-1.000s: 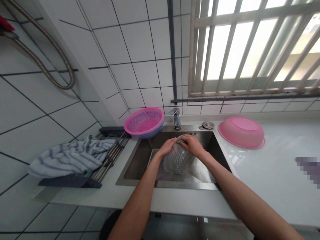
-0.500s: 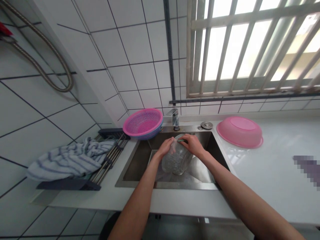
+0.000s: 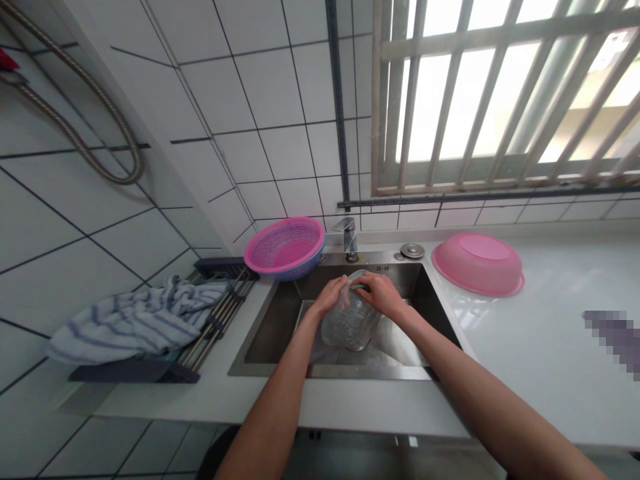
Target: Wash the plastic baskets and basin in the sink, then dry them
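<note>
A clear ribbed glass bowl (image 3: 350, 323) is tilted on its side over the sink (image 3: 270, 340), its base toward me. My left hand (image 3: 331, 297) is closed on the left part of its rim, with fingers showing through the glass. At the upper right of the rim, my right hand (image 3: 381, 293) pinches a thin green scouring pad (image 3: 360, 287) against the glass. Most of the pad is hidden by the fingers. The faucet (image 3: 350, 240) stands just behind the bowl; no running water can be made out.
Nested pink and blue colanders (image 3: 285, 247) rest at the sink's back left corner. A pink basin (image 3: 477, 263) lies upside down on the right counter, near a metal drain plug (image 3: 412, 251). A striped towel (image 3: 140, 320) covers part of a drying rack (image 3: 215, 327) at left.
My right hand has shifted slightly left and down along the bowl's rim with the pad. The left hand keeps its hold, and the bowl stays tilted in nearly the same place.
</note>
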`<state>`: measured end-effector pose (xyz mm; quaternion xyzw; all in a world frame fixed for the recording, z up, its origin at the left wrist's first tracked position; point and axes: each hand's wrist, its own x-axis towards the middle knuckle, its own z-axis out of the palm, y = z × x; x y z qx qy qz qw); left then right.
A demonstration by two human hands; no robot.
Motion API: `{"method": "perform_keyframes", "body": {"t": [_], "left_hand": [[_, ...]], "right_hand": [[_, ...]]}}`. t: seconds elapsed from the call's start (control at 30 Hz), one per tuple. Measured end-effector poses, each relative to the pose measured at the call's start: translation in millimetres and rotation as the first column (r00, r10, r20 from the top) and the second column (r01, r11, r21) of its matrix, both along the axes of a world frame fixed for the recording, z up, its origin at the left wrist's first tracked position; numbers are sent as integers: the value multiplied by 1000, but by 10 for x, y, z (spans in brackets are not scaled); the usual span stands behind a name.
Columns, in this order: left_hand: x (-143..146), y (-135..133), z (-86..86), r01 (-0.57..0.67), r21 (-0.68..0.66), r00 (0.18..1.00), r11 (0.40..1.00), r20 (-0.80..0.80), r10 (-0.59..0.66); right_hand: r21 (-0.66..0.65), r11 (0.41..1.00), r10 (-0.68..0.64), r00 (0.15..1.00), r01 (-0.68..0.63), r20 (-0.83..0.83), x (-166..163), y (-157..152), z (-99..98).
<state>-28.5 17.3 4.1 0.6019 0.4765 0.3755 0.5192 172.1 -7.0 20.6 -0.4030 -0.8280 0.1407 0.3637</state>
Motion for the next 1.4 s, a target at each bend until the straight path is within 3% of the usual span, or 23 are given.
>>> {"method": "perform_keyframes", "body": {"t": [0.1,0.17,0.33,0.53,0.67,0.8,0.97,1.17,1.33,1.4], "left_hand": [[-6,13,16,-35,97,999,995,-2,35],[-6,22,22,-69,141,998,988,3,69],[-2,9,5,4,24,1000,1000,25,-5],[-9,-10,9,27,13,997,1000,67,-27],[-10,-11,-6,64,-31,986,997,155,-59],[-32,-27,-37,137,-188,974,972,202,-98],[-49,-31,-70,152,-267,956,952,283,-73],[-27,15,-104,-35,-81,992,996,120,45],[-6,6,-64,46,-96,997,994,72,-39],[-7,8,-58,38,-98,997,995,65,-31]], "right_hand": [[6,990,141,989,-141,49,-117,-88,-7],[7,987,159,985,-160,72,-140,-108,-1],[6,999,-51,999,51,16,-16,-32,15],[7,999,35,997,-36,67,-32,-44,29],[26,992,-122,992,122,15,82,27,43],[12,977,-215,977,215,-15,198,132,-5],[-10,988,-156,988,156,9,41,73,-65],[0,993,114,987,-114,117,-175,-104,-28],[-11,992,-126,990,127,67,-5,8,-12],[-15,991,-129,990,130,57,-6,1,-7]]}}
